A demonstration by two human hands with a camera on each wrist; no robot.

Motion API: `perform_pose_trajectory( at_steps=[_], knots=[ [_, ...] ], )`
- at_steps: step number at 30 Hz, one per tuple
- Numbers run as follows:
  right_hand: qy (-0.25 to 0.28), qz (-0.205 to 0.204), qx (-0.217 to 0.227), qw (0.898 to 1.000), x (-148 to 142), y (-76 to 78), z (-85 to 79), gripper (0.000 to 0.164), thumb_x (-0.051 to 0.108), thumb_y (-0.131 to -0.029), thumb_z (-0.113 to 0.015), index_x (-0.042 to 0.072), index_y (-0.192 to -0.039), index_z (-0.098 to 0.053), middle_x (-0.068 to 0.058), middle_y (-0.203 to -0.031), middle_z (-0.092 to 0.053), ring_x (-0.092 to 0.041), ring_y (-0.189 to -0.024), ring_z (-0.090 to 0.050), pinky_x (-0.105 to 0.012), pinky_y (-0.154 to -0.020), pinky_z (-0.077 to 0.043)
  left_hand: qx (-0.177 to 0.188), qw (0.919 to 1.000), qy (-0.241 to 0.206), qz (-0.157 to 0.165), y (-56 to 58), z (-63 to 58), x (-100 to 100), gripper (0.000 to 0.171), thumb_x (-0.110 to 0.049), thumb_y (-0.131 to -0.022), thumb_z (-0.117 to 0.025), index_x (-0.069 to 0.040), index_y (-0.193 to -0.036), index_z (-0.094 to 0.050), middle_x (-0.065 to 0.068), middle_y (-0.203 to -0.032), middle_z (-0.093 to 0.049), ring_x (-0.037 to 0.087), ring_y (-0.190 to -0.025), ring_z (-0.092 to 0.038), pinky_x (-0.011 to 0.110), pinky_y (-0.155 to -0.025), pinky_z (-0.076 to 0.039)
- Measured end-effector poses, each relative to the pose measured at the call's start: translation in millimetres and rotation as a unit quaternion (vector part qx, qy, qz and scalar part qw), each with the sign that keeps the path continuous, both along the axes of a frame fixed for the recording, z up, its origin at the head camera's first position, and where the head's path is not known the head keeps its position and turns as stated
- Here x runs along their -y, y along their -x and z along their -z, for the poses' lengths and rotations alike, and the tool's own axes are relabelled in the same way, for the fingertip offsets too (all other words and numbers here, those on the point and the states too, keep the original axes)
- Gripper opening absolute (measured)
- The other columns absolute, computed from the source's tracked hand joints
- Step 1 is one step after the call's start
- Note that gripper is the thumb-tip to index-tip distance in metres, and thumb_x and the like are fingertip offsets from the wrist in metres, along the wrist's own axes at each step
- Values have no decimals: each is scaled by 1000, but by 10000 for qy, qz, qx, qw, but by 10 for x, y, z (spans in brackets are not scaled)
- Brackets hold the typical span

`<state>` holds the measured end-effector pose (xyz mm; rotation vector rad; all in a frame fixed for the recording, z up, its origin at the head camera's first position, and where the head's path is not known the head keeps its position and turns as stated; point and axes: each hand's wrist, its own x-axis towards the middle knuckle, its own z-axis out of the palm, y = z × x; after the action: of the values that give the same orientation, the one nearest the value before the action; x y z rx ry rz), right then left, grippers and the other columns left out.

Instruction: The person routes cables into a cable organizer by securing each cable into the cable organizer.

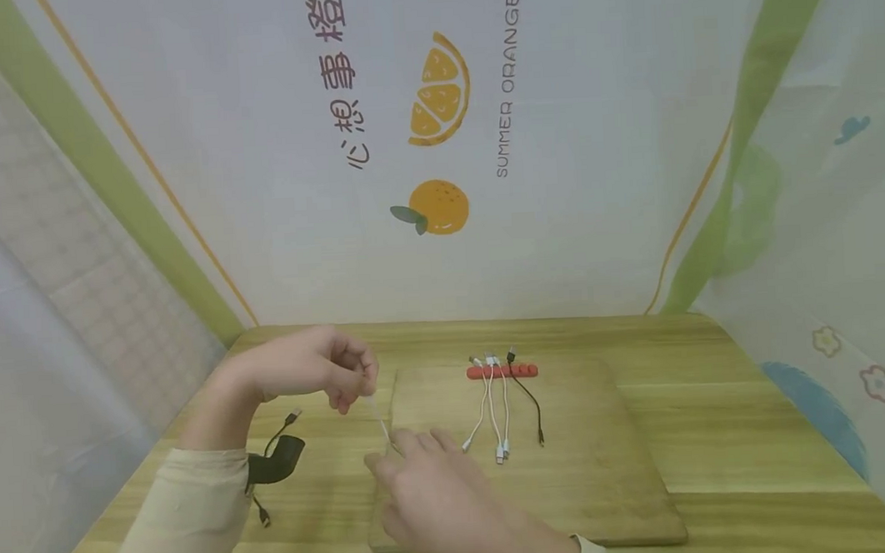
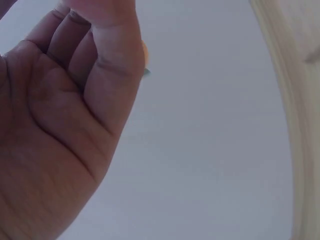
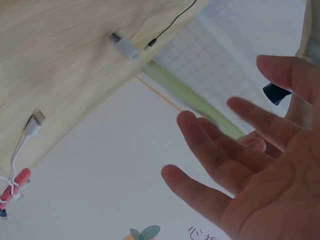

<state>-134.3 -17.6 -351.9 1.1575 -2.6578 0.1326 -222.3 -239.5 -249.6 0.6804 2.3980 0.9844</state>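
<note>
My left hand is raised over the left part of the table and pinches a thin white cable, which hangs down to the right. Close to the cable's lower part is my right hand, palm down over the board's left side. Its fingers are spread and loosely bent in the right wrist view, where a blurred white plug hangs apart from them. In the left wrist view the left fingertips are cut off at the top. A red cable holder bears several white cables and one black cable.
The holder lies at the far edge of a wooden board on the wooden table. Another black cable lies at the left, partly behind a black device at my left wrist. Printed cloth hangs behind the table.
</note>
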Motion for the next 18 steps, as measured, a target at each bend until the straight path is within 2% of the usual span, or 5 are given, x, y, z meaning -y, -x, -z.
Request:
perform_pose_trajectory(
  at_steps=[4, 10, 15, 18],
  knots=[
    [68, -48, -179, 9998, -85, 15, -39, 33, 32, -96, -72, 16, -124, -72, 4, -125, -71, -15, -113, -69, -39, -109, -54, -203, 9997, -29, 142, -27, -98, -151, 10, -16, -98, -65, -6, -100, -67, 2, -73, -64, 22, -74, -64, 33, -75, -55],
    [372, 111, 175, 9991, -259, 44, -48, 31, 29, -99, -68, 12, -124, -73, 1, -128, -71, -18, -121, -68, -40, -111, -53, -430, 9980, -379, 255, -7, -177, -331, 9, -15, -101, -63, -7, -102, -66, 4, -73, -64, 26, -74, -65, 34, -76, -56],
    [191, 258, -154, 9994, -473, 33, -48, 30, 31, -99, -68, 12, -121, -71, 3, -119, -70, -17, -115, -68, -40, -109, -54, -653, 9964, -549, 12, 46, -188, -480, 9, -16, -102, -64, -8, -106, -67, 5, -76, -66, 29, -76, -67, 37, -78, -58],
    [178, 286, -393, 9987, -632, 0, -44, 32, 31, -97, -72, 12, -122, -71, 4, -118, -69, -18, -114, -67, -42, -109, -54, -855, 9947, -543, -165, 94, -186, -551, 12, -18, -103, -67, -8, -109, -68, 5, -79, -68, 26, -77, -68, 38, -79, -60]
  ],
)
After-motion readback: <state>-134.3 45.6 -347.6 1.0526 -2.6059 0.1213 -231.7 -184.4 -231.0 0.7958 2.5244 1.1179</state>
